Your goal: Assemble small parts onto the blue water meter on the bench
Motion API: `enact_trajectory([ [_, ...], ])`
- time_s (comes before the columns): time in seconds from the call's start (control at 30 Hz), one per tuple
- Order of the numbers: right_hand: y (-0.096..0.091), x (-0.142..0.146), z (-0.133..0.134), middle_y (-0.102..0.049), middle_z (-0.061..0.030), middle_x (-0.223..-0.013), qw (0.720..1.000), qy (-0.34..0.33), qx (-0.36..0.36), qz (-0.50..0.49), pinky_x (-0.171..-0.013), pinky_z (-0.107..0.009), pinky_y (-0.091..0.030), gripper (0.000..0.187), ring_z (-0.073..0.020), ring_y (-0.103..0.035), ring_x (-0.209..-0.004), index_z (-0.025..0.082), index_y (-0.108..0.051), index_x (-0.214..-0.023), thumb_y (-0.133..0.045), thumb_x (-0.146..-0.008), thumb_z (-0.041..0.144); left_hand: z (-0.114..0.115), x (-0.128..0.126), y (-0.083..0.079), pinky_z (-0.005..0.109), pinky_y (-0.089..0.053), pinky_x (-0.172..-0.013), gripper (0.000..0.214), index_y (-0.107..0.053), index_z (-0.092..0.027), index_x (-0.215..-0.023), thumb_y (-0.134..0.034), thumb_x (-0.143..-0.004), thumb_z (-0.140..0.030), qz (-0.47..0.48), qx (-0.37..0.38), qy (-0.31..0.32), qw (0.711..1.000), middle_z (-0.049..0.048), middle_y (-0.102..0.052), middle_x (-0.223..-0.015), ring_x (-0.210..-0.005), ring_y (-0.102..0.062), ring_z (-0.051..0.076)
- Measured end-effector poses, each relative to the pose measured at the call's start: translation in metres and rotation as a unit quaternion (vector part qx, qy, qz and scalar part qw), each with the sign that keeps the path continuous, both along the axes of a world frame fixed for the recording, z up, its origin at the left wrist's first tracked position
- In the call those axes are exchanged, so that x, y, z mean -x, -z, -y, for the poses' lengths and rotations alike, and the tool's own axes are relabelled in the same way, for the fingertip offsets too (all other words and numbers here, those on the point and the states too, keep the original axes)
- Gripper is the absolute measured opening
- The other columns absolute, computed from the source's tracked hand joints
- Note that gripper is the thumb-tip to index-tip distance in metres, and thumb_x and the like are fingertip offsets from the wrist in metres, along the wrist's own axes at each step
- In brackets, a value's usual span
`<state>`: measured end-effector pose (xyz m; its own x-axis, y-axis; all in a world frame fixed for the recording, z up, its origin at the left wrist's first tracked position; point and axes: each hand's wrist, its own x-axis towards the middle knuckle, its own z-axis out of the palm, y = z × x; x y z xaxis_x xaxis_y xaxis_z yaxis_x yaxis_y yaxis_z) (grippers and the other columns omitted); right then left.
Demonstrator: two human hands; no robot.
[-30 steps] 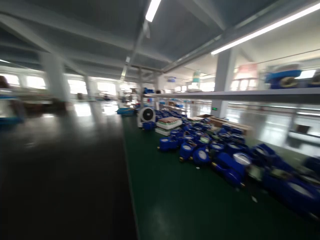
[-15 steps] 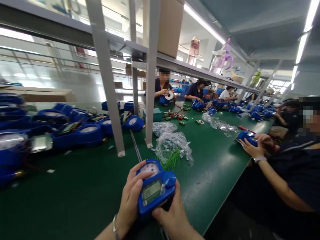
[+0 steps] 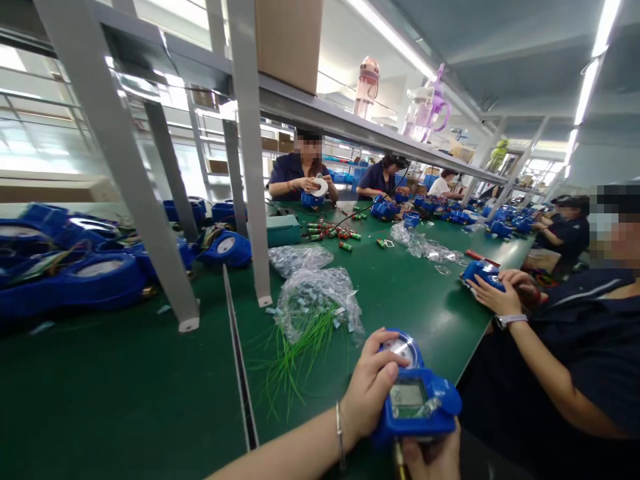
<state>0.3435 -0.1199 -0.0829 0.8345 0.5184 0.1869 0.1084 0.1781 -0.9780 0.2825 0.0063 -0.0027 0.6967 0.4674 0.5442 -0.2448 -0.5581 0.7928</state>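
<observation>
A blue water meter (image 3: 416,404) with a small grey display and a round dial is held over the near edge of the green table (image 3: 125,393). My left hand (image 3: 369,388) grips its left side, thumb on the dial end. My right hand (image 3: 434,457) supports it from below at the bottom edge of the picture. A clear plastic bag of small parts with green cable ties (image 3: 314,308) spilling out lies just left of the meter.
Many blue meters (image 3: 90,267) are piled at the left behind grey shelf posts (image 3: 120,167). A co-worker's hands (image 3: 493,292) hold another meter at the right. Other people sit further along. Bottles (image 3: 367,87) and a cardboard box (image 3: 289,37) stand on the overhead shelf.
The view swung from the open hall at the left to the workbench. Since half a second ago it turned further, so the held meter sits lower right in the picture.
</observation>
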Motion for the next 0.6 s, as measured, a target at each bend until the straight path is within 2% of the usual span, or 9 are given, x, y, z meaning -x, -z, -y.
enact_trajectory([
  [0.07, 0.002, -0.013, -0.014, -0.058, -0.0136, -0.115, 1.0, 0.013, -0.012, -0.014, -0.08, -0.046, -0.05, 0.084, -0.0328, -0.06, -0.097, 0.022, -0.033, -0.131, -0.067, -0.063, 0.058, -0.011, -0.009, -0.001, 0.045, -0.027, -0.108, 0.041, -0.064, -0.02, -0.101, -0.029, -0.094, -0.04, -0.019, -0.029, -0.021, 0.999, 0.0086, -0.047, -0.127, -0.124, -0.036, 0.027],
  [0.13, 0.002, -0.022, -0.029, -0.055, -0.0168, -0.119, 0.999, 0.02, -0.022, -0.029, -0.082, -0.042, -0.049, 0.09, -0.0312, -0.059, -0.1, 0.017, -0.03, -0.132, -0.068, -0.062, 0.059, -0.028, -0.01, -0.006, 0.04, -0.034, -0.104, 0.04, -0.057, -0.02, -0.112, -0.022, -0.096, -0.033, -0.057, -0.091, -0.093, 0.99, 0.0085, -0.047, -0.126, -0.122, -0.039, 0.023],
  [0.2, 0.002, -0.029, -0.04, -0.053, -0.0167, -0.121, 0.999, 0.019, -0.018, -0.04, -0.085, -0.04, -0.047, 0.094, -0.0297, -0.058, -0.102, 0.017, -0.026, -0.133, -0.07, -0.061, 0.057, -0.051, -0.004, -0.012, 0.038, -0.038, -0.101, 0.038, -0.047, -0.017, -0.122, -0.02, -0.097, -0.028, -0.098, -0.145, -0.181, 0.968, 0.0102, -0.048, -0.124, -0.117, -0.043, 0.021],
  [0.27, 0.002, -0.034, -0.044, -0.053, -0.0154, -0.121, 0.999, 0.012, -0.006, -0.049, -0.088, -0.039, -0.045, 0.095, -0.0284, -0.057, -0.103, 0.018, -0.024, -0.135, -0.071, -0.061, 0.054, -0.075, 0.004, -0.014, 0.041, -0.037, -0.099, 0.034, -0.046, -0.015, -0.121, -0.027, -0.095, -0.024, -0.136, -0.169, -0.224, 0.95, 0.0118, -0.05, -0.118, -0.112, -0.045, 0.022],
  [0.37, 0.003, -0.04, -0.04, -0.055, -0.0144, -0.119, 0.998, -0.001, 0.021, -0.056, -0.09, -0.038, -0.043, 0.093, -0.0271, -0.056, -0.105, 0.017, -0.021, -0.136, -0.069, -0.065, 0.052, -0.103, 0.014, -0.011, 0.045, -0.038, -0.094, 0.022, -0.061, -0.017, -0.104, -0.046, -0.088, -0.021, -0.208, -0.225, -0.201, 0.93, 0.0103, -0.057, -0.106, -0.103, -0.05, 0.026],
  [0.43, 0.002, -0.041, -0.035, -0.056, -0.0137, -0.117, 0.998, -0.005, 0.037, -0.051, -0.091, -0.037, -0.042, 0.091, -0.0263, -0.055, -0.106, 0.016, -0.019, -0.137, -0.067, -0.068, 0.051, -0.111, 0.017, -0.007, 0.045, -0.039, -0.091, 0.015, -0.067, -0.02, -0.09, -0.054, -0.083, -0.019, -0.247, -0.267, -0.171, 0.916, 0.0092, -0.06, -0.104, -0.102, -0.05, 0.028],
  [0.5, 0.0, -0.041, -0.032, -0.057, -0.0127, -0.116, 0.999, -0.011, 0.035, -0.04, -0.093, -0.036, -0.041, 0.089, -0.0253, -0.056, -0.106, 0.015, -0.018, -0.138, -0.065, -0.071, 0.05, -0.111, 0.019, -0.004, 0.045, -0.039, -0.092, 0.018, -0.07, -0.021, -0.086, -0.053, -0.082, -0.016, -0.266, -0.3, -0.153, 0.903, 0.0094, -0.058, -0.112, -0.106, -0.049, 0.029],
  [0.6, -0.004, -0.039, -0.03, -0.054, -0.013, -0.122, 0.999, -0.031, -0.014, -0.02, -0.096, -0.037, -0.04, 0.086, -0.0248, -0.053, -0.11, 0.016, -0.018, -0.139, -0.064, -0.074, 0.047, -0.108, 0.025, -0.001, 0.044, -0.038, -0.096, 0.028, -0.069, -0.019, -0.095, -0.046, -0.084, -0.007, -0.277, -0.33, -0.124, 0.894, 0.0102, -0.055, -0.12, -0.111, -0.048, 0.027],
])
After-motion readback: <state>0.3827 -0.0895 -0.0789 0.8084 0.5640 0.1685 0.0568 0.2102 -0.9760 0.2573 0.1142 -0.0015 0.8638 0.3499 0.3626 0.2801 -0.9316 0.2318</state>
